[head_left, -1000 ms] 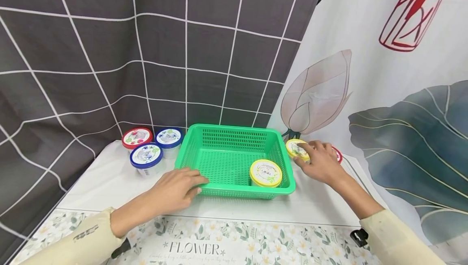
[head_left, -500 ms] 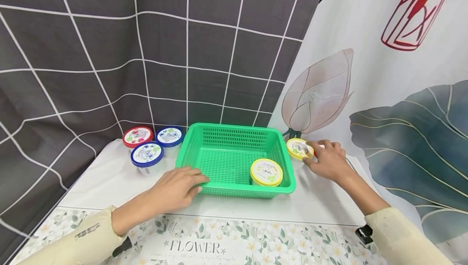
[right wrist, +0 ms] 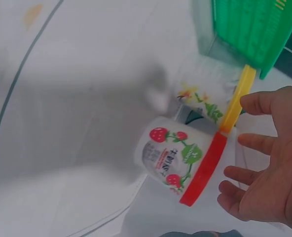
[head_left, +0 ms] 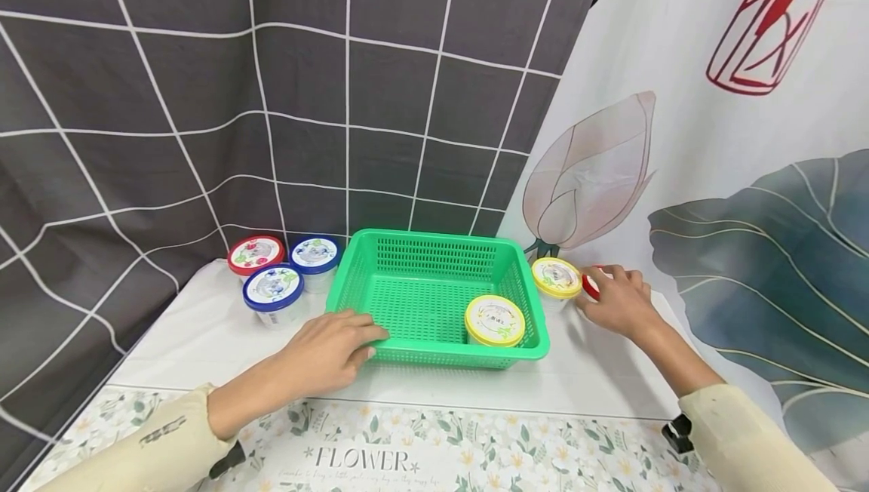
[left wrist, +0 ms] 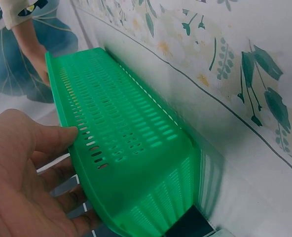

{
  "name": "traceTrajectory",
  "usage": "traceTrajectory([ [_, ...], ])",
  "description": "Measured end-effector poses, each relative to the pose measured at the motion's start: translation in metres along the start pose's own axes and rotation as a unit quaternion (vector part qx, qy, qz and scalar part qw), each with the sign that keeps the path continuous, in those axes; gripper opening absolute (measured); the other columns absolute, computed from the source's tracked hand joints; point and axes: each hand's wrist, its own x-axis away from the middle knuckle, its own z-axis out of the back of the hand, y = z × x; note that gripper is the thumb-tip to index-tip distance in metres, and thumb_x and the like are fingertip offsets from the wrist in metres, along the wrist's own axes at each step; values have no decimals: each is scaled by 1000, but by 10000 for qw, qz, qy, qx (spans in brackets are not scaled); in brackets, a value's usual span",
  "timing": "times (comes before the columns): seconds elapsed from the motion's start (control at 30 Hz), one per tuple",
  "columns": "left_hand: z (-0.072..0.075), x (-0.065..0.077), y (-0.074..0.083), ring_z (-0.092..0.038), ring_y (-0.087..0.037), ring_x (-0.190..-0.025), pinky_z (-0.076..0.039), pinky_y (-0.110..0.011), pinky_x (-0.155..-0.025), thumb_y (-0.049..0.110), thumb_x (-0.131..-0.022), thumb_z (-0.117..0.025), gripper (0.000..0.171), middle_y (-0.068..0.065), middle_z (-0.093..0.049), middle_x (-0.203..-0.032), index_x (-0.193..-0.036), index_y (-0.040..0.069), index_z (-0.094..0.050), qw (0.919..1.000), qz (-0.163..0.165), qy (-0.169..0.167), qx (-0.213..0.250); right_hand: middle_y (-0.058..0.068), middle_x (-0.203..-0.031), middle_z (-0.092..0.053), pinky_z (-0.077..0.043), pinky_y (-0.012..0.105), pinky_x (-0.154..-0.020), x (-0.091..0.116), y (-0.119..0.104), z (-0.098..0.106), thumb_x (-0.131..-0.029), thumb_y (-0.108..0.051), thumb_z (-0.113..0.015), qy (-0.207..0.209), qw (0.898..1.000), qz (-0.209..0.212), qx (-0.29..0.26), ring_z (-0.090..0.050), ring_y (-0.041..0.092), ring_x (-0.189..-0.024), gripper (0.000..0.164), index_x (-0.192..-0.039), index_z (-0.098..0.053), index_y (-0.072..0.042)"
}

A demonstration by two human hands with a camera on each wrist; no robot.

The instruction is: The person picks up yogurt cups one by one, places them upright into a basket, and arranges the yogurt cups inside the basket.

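Observation:
My left hand (head_left: pixel 333 352) holds the near left rim of a green plastic basket (head_left: pixel 434 353), its thumb (left wrist: pixel 62 139) outside the wall and its fingers over the rim. Inside the basket, at the right, sits a tub with a yellow lid (head_left: pixel 494 321). To the right of the basket stand a second yellow-lidded tub (head_left: pixel 557 278) and a red-lidded tub (right wrist: pixel 173 155) printed with strawberries, side by side. Over the red lid (head_left: pixel 592 283) hovers my right hand (head_left: pixel 616 302), fingers spread and holding nothing; it hides part of that tub in the head view.
Left of the basket are two blue-lidded tubs (head_left: pixel 273 287) and a red-lidded tub (head_left: pixel 255 253), grouped closely. A dark grid-patterned curtain (head_left: pixel 292 99) hangs behind, with a white printed curtain (head_left: pixel 706 175) to the right. A floral cloth (head_left: pixel 421 447) covers the table's front.
My right hand has shifted right, from above the yellow-lidded tub to the red-lidded one, uncovering the yellow lid. The left hand and basket stay put.

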Motion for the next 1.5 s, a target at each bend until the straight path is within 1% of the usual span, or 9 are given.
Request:
traceTrajectory([
  [0.33,3,-1,3,-77,-32,-122,-64,-57,-106,9,-104,-74,30,-3,-82,-128,-132,15,-82,10000,-7,-25,29,47,-159,-42,-36,81,-108,-3,5,1,-106,-35,-61,-60,9998,-193,-35,-34,70,-141,64,-159,-54,1],
  [0.53,4,-1,3,-77,-31,-119,-64,-56,-104,9,-104,-73,30,-3,-82,-125,-132,15,-82,10000,-40,4,1,47,-160,-39,-37,79,-107,-7,9,-1,-107,-40,-60,-147,9993,-331,-76,-33,69,-140,68,-160,-52,1],
  [0.83,3,-1,3,-77,-29,-115,-65,-54,-100,9,-103,-74,30,-2,-82,-123,-131,14,-82,10000,-70,35,-21,49,-158,-41,-40,77,-103,-11,19,-6,-106,-43,-62,-202,9988,-450,-78,-34,68,-134,72,-161,-49,2],
  [0.97,3,-1,4,-77,-28,-112,-66,-52,-98,9,-103,-73,29,-1,-81,-121,-131,14,-82,10000,-67,34,-12,49,-160,-37,-38,78,-104,-14,23,-8,-106,-44,-61,-241,9983,-524,-82,-33,69,-136,73,-163,-47,1],
  [1.2,3,-1,4,-76,-26,-111,-66,-51,-96,8,-103,-73,29,0,-81,-120,-130,15,-82,9999,-93,89,-40,48,-163,-33,-37,77,-103,-17,27,-10,-107,-45,-60,-171,9979,-593,-190,-31,69,-138,72,-163,-48,-1],
  [1.4,3,-1,3,-76,-26,-110,-66,-51,-95,9,-103,-74,29,1,-81,-118,-130,15,-82,9999,-90,68,-51,48,-165,-30,-37,82,-107,-20,28,-10,-106,-44,-60,-229,9972,-673,-235,-28,69,-140,75,-166,-44,-1],
  [1.5,3,-1,3,-76,-26,-111,-66,-52,-96,9,-103,-74,29,1,-80,-118,-131,15,-82,10000,-64,26,-33,48,-164,-30,-38,84,-108,-22,29,-9,-106,-44,-61,-246,9973,-659,-223,-29,69,-140,75,-166,-44,-1],
])
